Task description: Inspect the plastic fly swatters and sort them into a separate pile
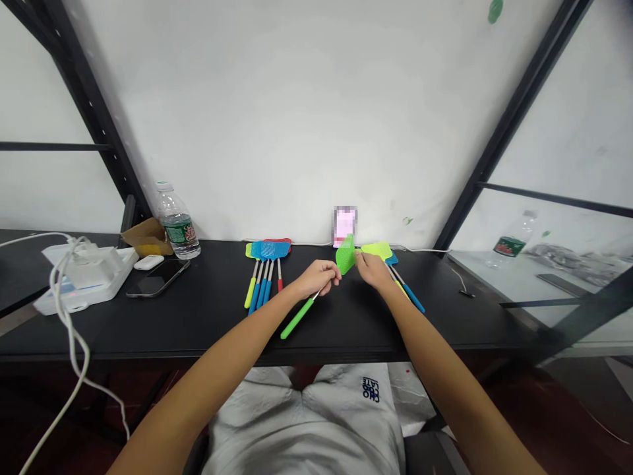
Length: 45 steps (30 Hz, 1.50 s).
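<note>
A green fly swatter (pixel 345 255) is held above the black table, its green handle (pixel 297 319) slanting down toward the front edge. My left hand (pixel 320 277) is closed around the metal shaft just below the mesh head. My right hand (pixel 373 267) is closed with its fingertips at the right edge of that head, seeming to pinch it. To the left lies a row of fly swatters with blue (pixel 268 250), yellow-green and red heads. By my right forearm lie a yellow-green fly swatter (pixel 378 250) and a blue fly swatter (pixel 409 289), partly hidden by my hand.
A phone (pixel 345 225) with a lit, blurred screen leans on the wall. At the left stand a water bottle (pixel 179 224), a cardboard box (pixel 148 237), a white case (pixel 149 262), a dark phone (pixel 159 278) and a white power strip (pixel 86 277) with cables. Black metal posts (pixel 509 119) flank the table.
</note>
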### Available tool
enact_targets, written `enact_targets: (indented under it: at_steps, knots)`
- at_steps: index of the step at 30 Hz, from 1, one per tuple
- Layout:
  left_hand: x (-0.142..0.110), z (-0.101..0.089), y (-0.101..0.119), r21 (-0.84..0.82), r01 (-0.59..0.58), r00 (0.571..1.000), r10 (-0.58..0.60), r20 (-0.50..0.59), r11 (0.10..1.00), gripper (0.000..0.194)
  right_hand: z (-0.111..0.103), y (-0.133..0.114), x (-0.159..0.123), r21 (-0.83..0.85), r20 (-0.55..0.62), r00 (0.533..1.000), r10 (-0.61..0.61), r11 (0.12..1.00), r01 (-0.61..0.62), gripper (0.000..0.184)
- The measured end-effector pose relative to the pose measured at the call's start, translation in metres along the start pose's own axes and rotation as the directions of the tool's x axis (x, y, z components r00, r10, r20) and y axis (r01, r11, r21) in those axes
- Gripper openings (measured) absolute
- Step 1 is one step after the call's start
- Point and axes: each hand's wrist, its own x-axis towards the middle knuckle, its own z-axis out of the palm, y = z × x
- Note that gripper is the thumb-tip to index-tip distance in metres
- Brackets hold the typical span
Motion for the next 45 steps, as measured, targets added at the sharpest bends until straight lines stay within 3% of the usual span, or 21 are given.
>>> enact_targets:
  at_steps: [6, 10, 15, 26, 30, 33, 38, 45]
  knots:
    - [-0.003, 0.008, 0.002, -0.043, -0.005, 0.998, 0.007, 0.061, 0.999, 0.014, -0.003, 0.003, 0.002, -0.046, -0.127, 0.98, 0.153, 0.986, -0.16, 0.053]
    - [-0.004, 0.009, 0.003, -0.033, -0.003, 0.994, 0.007, 0.105, 0.999, 0.012, -0.006, 0.005, 0.002, -0.02, -0.19, 0.975, 0.113, 0.993, -0.119, 0.052]
    - [-0.002, 0.01, -0.003, -0.02, -0.02, 0.986, 0.023, 0.167, 1.0, 0.012, -0.005, 0.001, -0.001, 0.012, -0.177, 0.984, 0.036, 0.999, -0.034, 0.054]
    - [-0.001, 0.015, -0.008, 0.283, 0.032, 0.998, -0.015, -0.063, 0.959, 0.024, 0.0, -0.002, 0.0, -0.069, -0.068, 0.992, 0.103, 0.992, -0.108, 0.048]
    - [-0.002, 0.014, -0.008, 0.391, 0.081, 0.989, -0.024, -0.149, 0.917, 0.017, -0.001, -0.003, 0.0, -0.081, -0.057, 0.992, 0.116, 0.989, -0.121, 0.046]
    - [-0.002, 0.014, -0.007, 0.506, 0.042, 0.989, 0.035, -0.141, 0.862, 0.004, 0.0, -0.003, 0.0, -0.089, -0.061, 0.991, 0.122, 0.988, -0.128, 0.048]
    - [-0.001, 0.014, -0.006, 0.642, -0.072, 0.982, 0.169, -0.09, 0.763, 0.022, 0.001, -0.001, 0.001, -0.087, -0.068, 0.993, 0.1, 0.991, -0.106, 0.048]
    - [0.0, 0.015, -0.007, 0.678, -0.101, 0.98, 0.191, -0.059, 0.729, 0.025, 0.001, -0.002, 0.0, -0.071, -0.06, 0.993, 0.106, 0.991, -0.11, 0.044]
